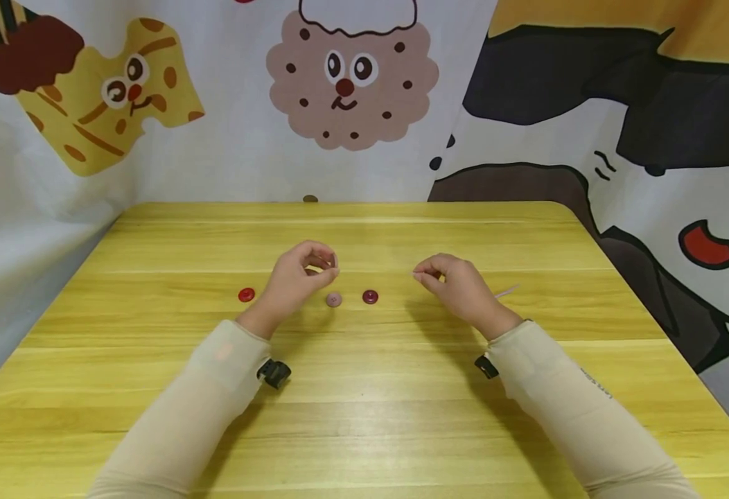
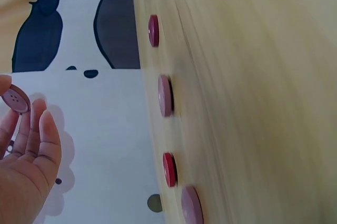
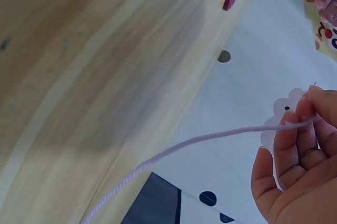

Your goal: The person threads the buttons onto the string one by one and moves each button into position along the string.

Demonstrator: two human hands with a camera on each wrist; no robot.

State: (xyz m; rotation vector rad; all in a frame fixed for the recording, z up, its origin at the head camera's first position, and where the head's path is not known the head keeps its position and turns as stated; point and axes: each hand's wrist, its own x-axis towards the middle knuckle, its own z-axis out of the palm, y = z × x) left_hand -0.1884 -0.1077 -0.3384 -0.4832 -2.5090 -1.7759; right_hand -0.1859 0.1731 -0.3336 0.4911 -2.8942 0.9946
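My left hand (image 1: pixel 292 278) pinches a mauve button (image 2: pixel 16 99) with holes in its middle, raised over the table. My right hand (image 1: pixel 464 290) pinches a thin light-purple cord (image 3: pixel 210 136) near one end, with a short tip poking past the fingers. From there the cord hangs in a curve toward the table, and part of it shows beside the right wrist. Between the hands lie a mauve button (image 1: pixel 334 299) and a dark red button (image 1: pixel 370 296). Left of my left wrist is a bright red button (image 1: pixel 247 294). Another mauve button (image 2: pixel 192 205) appears in the left wrist view.
The wooden table (image 1: pixel 364 416) spreads under both arms. Behind it hangs a white curtain (image 1: pixel 227 159) with cartoon food prints, which also runs along the right side. A dark wrist strap (image 1: pixel 274 373) shows on the left sleeve.
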